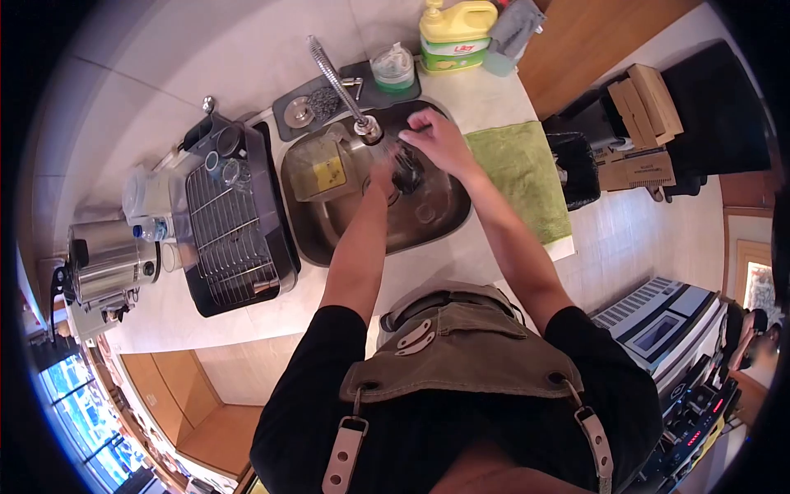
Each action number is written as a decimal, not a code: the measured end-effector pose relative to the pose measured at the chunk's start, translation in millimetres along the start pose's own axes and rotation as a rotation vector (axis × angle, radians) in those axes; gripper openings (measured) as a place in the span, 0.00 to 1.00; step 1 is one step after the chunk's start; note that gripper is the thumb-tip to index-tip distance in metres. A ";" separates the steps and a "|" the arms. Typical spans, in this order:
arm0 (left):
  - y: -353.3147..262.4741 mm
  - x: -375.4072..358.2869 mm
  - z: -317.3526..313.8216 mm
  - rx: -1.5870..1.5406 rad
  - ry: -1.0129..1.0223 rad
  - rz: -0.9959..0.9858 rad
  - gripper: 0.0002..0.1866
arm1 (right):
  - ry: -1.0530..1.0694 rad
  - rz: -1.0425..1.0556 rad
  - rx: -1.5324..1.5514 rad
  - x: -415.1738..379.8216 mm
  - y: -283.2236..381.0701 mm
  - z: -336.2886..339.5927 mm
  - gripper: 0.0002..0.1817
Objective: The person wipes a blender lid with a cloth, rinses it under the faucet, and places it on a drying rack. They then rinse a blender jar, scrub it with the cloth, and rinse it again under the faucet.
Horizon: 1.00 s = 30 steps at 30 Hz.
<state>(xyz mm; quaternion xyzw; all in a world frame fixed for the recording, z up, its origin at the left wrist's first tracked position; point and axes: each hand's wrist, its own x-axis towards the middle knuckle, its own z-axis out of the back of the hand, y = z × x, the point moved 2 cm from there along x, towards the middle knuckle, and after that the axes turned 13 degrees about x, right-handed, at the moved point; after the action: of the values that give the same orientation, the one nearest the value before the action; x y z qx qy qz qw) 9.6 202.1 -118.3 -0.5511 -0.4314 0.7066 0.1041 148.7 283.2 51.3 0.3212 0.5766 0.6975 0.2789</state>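
— Under the faucet [339,82], what did you see?
— I saw my right hand [440,140] and left hand [383,177] clamped on a dark cup [408,171], over the sink [436,216].

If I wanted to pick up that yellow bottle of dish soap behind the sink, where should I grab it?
Take the dish soap bottle by the built-in handle at its upper right, coming from the sink side. It stands upright at the counter's back edge, with a grey pouch close on its right.
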 end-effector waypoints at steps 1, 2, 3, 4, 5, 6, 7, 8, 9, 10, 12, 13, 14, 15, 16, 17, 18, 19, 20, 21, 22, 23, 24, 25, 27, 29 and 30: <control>-0.1 4.7 -3.2 -0.408 0.026 0.079 0.23 | -0.047 -0.025 0.021 -10.6 -28.0 5.1 0.17; 1.7 6.5 -9.0 -0.673 0.016 0.118 0.24 | -0.095 -0.048 0.045 -18.0 -49.7 7.7 0.16; 34.1 51.9 -5.4 -0.801 0.115 0.023 0.29 | -0.119 -0.191 0.240 -26.3 -65.9 6.1 0.15; 36.2 51.2 -9.4 -0.861 0.078 0.009 0.30 | -0.142 -0.334 0.438 -36.5 -80.3 2.9 0.13; 40.0 45.0 -15.1 -0.918 0.039 -0.004 0.30 | -0.166 -0.477 0.639 -44.6 -94.3 -0.9 0.13; 44.7 37.9 -19.8 -0.974 -0.003 -0.017 0.31 | -0.204 -0.511 0.746 -48.3 -107.9 -6.8 0.13; 50.5 31.9 -23.5 -0.997 -0.041 0.022 0.31 | -0.240 -0.546 0.857 -48.9 -117.4 -17.0 0.14; 56.5 25.4 -25.5 -1.016 -0.083 0.060 0.32 | -0.274 -0.579 0.972 -48.1 -126.8 -28.2 0.15; 63.5 18.5 -24.4 -1.032 -0.130 0.097 0.33 | -0.263 -0.600 1.019 -46.2 -127.8 -40.0 0.16; 67.8 11.5 -24.3 -1.052 -0.081 0.079 0.33 | -0.219 -0.608 1.067 -39.5 -141.4 -57.3 0.16; 78.4 -3.2 -21.2 -1.096 0.013 0.049 0.33 | -0.130 -0.629 1.160 -24.1 -181.0 -95.8 0.16; 81.5 -12.7 -23.0 -1.076 -0.027 0.071 0.33 | -0.048 -0.695 1.140 -20.9 -178.0 -103.5 0.17; 83.5 -21.8 -23.1 -1.059 -0.068 0.091 0.34 | 0.040 -0.761 1.117 -17.0 -174.3 -112.3 0.17; 78.3 -29.1 -20.2 -1.045 -0.109 0.100 0.34 | 0.138 -0.818 1.090 -8.4 -171.2 -118.7 0.18; 76.6 -30.2 -15.6 -1.034 -0.148 0.104 0.35 | 0.200 -0.746 0.766 4.5 -182.0 -115.5 0.20; 78.4 -29.8 -11.1 -1.022 -0.164 0.126 0.34 | 0.254 -0.661 0.441 15.3 -199.9 -106.1 0.21; 84.2 -24.8 -5.7 -1.011 -0.175 0.151 0.34 | 0.231 -0.584 0.206 14.0 -202.9 -92.9 0.22; 83.2 -23.0 -2.5 -0.998 -0.181 0.173 0.33 | 0.197 -0.524 -0.036 12.4 -194.3 -78.0 0.23; 81.6 -21.2 0.5 -0.950 -0.216 0.174 0.33 | 0.093 -0.477 -0.187 4.6 -185.2 -60.8 0.22; 76.1 -23.3 2.5 -0.901 -0.249 0.174 0.33 | -0.013 -0.426 -0.335 0.5 -181.6 -47.7 0.22; 71.3 -26.9 3.9 -0.852 -0.284 0.178 0.32 | -0.066 -0.549 -0.193 -3.7 -189.0 -42.4 0.23; 68.4 -27.1 5.3 -0.837 -0.237 0.164 0.32 | -0.120 -0.671 -0.048 -9.0 -192.5 -40.0 0.23; 68.9 -23.3 8.2 -0.820 -0.189 0.149 0.31 | -0.175 -0.790 0.101 -12.9 -198.9 -38.7 0.23; 75.7 -14.3 12.3 -0.802 -0.142 0.135 0.31 | -0.141 -0.866 0.212 -15.6 -186.0 -35.8 0.23; 97.2 17.3 21.3 -0.752 -0.104 0.128 0.31 | -0.072 -1.010 0.437 -18.6 -160.4 -30.0 0.23; 128.8 58.9 34.2 -0.666 -0.118 0.206 0.31 | 0.061 -0.916 0.465 -20.9 -172.1 -29.7 0.23; 143.6 79.8 42.9 -0.603 -0.150 0.285 0.30 | 0.126 -0.867 0.475 -20.5 -176.7 -27.4 0.23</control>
<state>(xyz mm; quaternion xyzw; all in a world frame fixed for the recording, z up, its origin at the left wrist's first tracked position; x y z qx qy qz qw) -10.1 143.5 -276.5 -0.5585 -0.5460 0.5931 -0.1955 143.9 282.2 -128.6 0.0638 0.8158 0.3847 0.4271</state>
